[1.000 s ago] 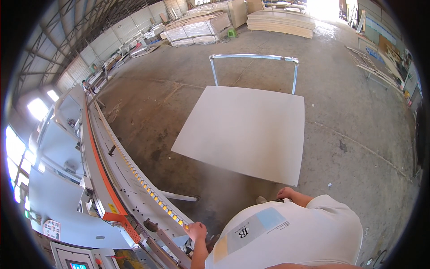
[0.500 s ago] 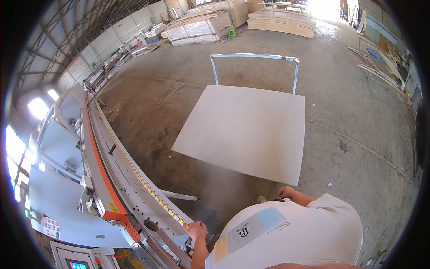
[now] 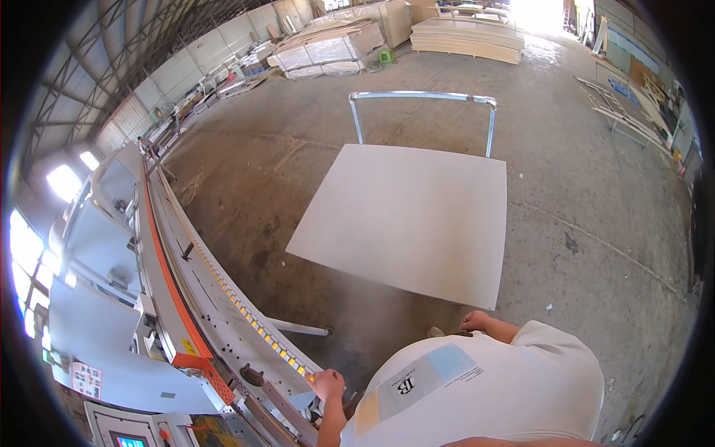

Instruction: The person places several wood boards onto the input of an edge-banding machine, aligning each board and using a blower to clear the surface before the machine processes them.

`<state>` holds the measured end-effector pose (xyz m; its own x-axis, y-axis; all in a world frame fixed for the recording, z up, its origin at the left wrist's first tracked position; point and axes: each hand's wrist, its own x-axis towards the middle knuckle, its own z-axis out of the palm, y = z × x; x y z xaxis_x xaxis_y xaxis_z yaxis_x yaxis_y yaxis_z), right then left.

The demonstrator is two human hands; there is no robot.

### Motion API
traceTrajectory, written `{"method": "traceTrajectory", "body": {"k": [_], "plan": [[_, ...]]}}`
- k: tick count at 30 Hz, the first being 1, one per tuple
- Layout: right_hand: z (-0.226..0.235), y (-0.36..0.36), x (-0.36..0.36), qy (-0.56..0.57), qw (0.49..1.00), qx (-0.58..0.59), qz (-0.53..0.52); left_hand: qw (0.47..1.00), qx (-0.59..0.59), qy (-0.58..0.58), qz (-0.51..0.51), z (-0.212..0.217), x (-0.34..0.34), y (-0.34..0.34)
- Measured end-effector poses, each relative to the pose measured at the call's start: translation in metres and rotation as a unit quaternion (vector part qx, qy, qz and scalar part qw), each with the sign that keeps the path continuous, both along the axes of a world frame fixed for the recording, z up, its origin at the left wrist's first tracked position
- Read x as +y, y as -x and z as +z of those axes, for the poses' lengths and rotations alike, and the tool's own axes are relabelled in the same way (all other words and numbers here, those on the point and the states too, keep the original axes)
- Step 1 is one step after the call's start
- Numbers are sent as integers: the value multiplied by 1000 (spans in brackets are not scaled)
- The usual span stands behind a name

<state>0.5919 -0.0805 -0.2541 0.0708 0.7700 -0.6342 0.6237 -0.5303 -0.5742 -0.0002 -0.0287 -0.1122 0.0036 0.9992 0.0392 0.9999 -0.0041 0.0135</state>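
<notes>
Left hand grips the machine rail; right hand, half hidden, grip unclear.

The right hand has slid slightly leftward along the white shirt

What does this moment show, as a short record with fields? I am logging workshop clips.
place: large workshop with a concrete floor
left hand: rests on the edge of the long machine
right hand: empty, at the person's side
board: large pale sheet lying flat on a cart with a metal handle
background: stacks of boards
</notes>
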Motion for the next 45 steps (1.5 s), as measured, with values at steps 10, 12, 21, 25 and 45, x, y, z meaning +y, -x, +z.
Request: {"method": "traceTrajectory", "body": {"k": [10,12,21,25,45], "plan": [[4,3,-1,21,999,40,-26,1000,5,1,-12,-7,0,5],[-3,-1,-1,17,999,40,-19,1000,2,9,-8,-8,0,5],[-7,-3,-4,-2,1000,-11,28,1000,-8,-3,-5,-2,-1,2],[-16,-4,-1,-12,997,-49,56,1000,-7,-3,-10,-2,-1,2],[-21,-11,-9,-26,999,-18,30,999,-14,-25,-17,-3,-1,2]]}}
